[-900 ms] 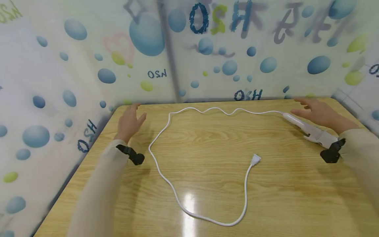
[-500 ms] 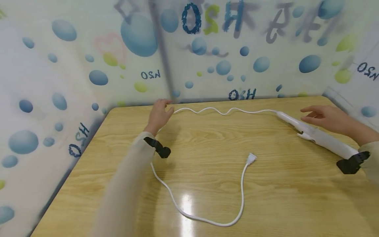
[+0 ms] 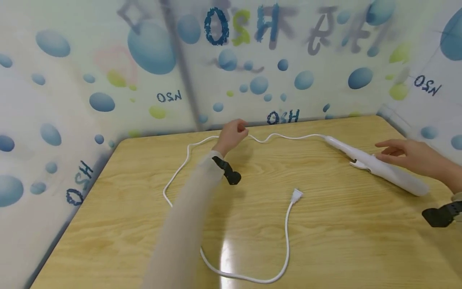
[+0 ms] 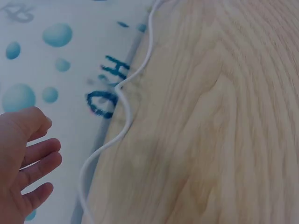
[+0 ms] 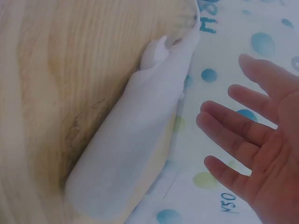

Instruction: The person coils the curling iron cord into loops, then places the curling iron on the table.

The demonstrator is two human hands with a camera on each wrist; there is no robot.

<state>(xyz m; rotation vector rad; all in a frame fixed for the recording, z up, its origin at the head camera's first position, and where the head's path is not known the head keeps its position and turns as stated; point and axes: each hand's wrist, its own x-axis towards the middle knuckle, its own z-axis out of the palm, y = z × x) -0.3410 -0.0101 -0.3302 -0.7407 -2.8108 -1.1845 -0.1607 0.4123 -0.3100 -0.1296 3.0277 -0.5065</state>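
A white curling iron [image 3: 382,170] lies slantwise on the right of the table, its small clip lever [image 3: 359,164] facing left. My right hand [image 3: 411,157] hovers over its far side; in the right wrist view the fingers are spread and hold nothing. From the iron's thin end a white cord [image 3: 288,137] waves along the back edge, then loops down the left to a white plug [image 3: 296,195] near the middle. Above the back stretch of cord is my left hand [image 3: 231,137], fingers loosely bent and grasping nothing. My left forearm hides part of the loop.
The wooden table [image 3: 343,233] meets a wall [image 3: 202,92] printed with blue and green drops along its back. Another printed wall [image 3: 32,160] stands on the left. A black wrist camera [image 3: 231,174] sits on the left sleeve.
My left hand has swept right along the cord from the table's left back corner. The right hand has drawn back slightly, uncovering the wide end of the curling iron. The view has turned right.
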